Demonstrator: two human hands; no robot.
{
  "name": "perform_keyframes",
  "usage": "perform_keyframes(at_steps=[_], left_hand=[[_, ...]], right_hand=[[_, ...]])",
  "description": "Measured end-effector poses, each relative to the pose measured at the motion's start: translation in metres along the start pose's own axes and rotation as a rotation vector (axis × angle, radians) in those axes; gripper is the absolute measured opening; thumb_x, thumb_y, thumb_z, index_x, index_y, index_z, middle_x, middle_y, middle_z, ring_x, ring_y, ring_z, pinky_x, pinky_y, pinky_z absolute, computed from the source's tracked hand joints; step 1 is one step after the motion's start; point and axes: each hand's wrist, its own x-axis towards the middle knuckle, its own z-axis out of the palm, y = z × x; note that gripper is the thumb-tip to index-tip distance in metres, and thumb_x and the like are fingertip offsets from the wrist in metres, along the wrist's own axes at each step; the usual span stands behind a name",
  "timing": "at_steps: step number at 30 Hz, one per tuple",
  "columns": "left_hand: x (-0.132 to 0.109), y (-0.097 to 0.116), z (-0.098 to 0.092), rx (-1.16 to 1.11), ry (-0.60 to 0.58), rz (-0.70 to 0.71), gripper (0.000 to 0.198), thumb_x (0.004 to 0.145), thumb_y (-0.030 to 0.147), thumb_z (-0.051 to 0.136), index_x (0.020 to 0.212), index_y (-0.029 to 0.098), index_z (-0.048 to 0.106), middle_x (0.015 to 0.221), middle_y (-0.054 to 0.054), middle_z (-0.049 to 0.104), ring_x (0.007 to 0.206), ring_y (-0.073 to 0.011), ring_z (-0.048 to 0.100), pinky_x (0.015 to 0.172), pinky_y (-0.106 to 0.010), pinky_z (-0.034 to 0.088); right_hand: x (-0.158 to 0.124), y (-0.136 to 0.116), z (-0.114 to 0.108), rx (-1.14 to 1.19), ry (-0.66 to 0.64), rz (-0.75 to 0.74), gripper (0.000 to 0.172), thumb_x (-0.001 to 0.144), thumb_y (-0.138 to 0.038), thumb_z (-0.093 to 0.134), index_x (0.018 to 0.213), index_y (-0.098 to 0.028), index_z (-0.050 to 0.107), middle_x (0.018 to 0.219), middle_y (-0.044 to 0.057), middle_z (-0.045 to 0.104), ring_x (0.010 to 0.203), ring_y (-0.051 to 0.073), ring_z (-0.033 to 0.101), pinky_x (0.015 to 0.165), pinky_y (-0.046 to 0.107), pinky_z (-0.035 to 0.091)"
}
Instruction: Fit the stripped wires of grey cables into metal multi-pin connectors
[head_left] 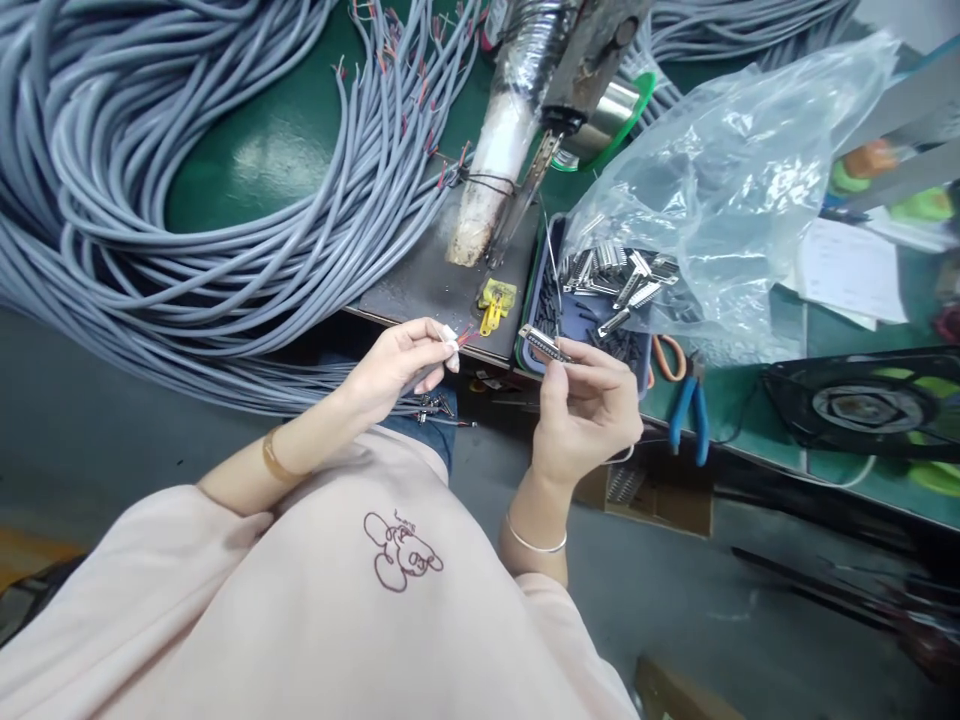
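Head view: your left hand (pixel 397 368) pinches a grey cable (pixel 417 381) near its end, with thin reddish wires (pixel 468 338) poking out past your fingertips. Your right hand (pixel 589 408) grasps a metal connector (pixel 541 344) between thumb and fingers, at the near side of a tray (pixel 643 356) with more connectors (pixel 637 280). Wires and connector are apart; a yellow clip (pixel 493 306) lies just beyond them. Coiled grey cables (pixel 247 235) lie on your left, blue-handled pliers (pixel 690 408) on your right.
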Motion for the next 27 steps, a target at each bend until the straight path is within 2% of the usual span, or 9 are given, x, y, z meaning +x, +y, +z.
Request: perform_keyframes(at_steps=[6, 14, 19, 22, 25, 27], left_hand=[[0.01, -0.006, 0.0, 0.003, 0.03, 0.011, 0.023, 0.072, 0.019, 0.078, 0.076, 0.015, 0.056, 0.059, 0.004, 0.063, 0.038, -0.0031, 0.046, 0.038, -0.015, 0.026], [0.015, -0.005, -0.001, 0.023, 0.029, 0.008, 0.026, 0.064, 0.022, 0.079, 0.075, 0.016, 0.056, 0.055, 0.007, 0.058, 0.037, -0.0002, 0.038, 0.038, -0.014, 0.019], [0.017, -0.004, 0.0, 0.033, 0.06, -0.004, 0.025, 0.061, 0.023, 0.08, 0.072, 0.016, 0.058, 0.051, 0.009, 0.049, 0.039, 0.0008, 0.031, 0.039, -0.015, 0.015], [0.019, -0.003, 0.001, 0.049, 0.076, 0.006, 0.026, 0.061, 0.025, 0.081, 0.071, 0.016, 0.059, 0.051, 0.01, 0.046, 0.04, 0.0013, 0.027, 0.039, -0.016, 0.013], [0.021, -0.003, 0.0, 0.072, 0.076, 0.035, 0.027, 0.063, 0.026, 0.082, 0.071, 0.016, 0.059, 0.051, 0.009, 0.048, 0.038, 0.0011, 0.028, 0.038, -0.015, 0.014], [0.022, -0.005, -0.001, 0.082, 0.069, 0.077, 0.026, 0.065, 0.027, 0.081, 0.073, 0.016, 0.058, 0.053, 0.008, 0.053, 0.036, 0.0004, 0.033, 0.036, -0.015, 0.019]], right_hand=[[-0.007, 0.001, 0.006, -0.029, -0.069, -0.024, 0.008, 0.091, -0.021, 0.069, 0.085, -0.02, 0.063, 0.098, 0.004, 0.075, 0.089, 0.017, 0.076, 0.074, 0.033, 0.066], [-0.009, -0.001, 0.015, -0.09, -0.138, -0.026, 0.005, 0.092, -0.022, 0.066, 0.088, -0.021, 0.064, 0.099, 0.004, 0.076, 0.087, 0.017, 0.075, 0.069, 0.03, 0.062], [-0.008, -0.001, 0.018, -0.13, -0.18, -0.124, 0.008, 0.091, -0.015, 0.067, 0.09, -0.022, 0.065, 0.1, 0.002, 0.077, 0.094, 0.017, 0.075, 0.083, 0.033, 0.062], [-0.008, -0.001, 0.019, -0.154, -0.208, -0.143, 0.009, 0.092, -0.013, 0.065, 0.09, -0.022, 0.064, 0.103, 0.003, 0.077, 0.096, 0.017, 0.076, 0.084, 0.033, 0.062], [-0.007, -0.001, 0.021, -0.139, -0.22, -0.135, 0.01, 0.093, -0.014, 0.062, 0.088, -0.022, 0.061, 0.103, 0.004, 0.077, 0.095, 0.017, 0.075, 0.082, 0.033, 0.062], [-0.007, 0.0, 0.022, -0.123, -0.225, -0.116, 0.01, 0.093, -0.013, 0.061, 0.087, -0.022, 0.06, 0.102, 0.004, 0.077, 0.095, 0.017, 0.075, 0.082, 0.032, 0.062]])
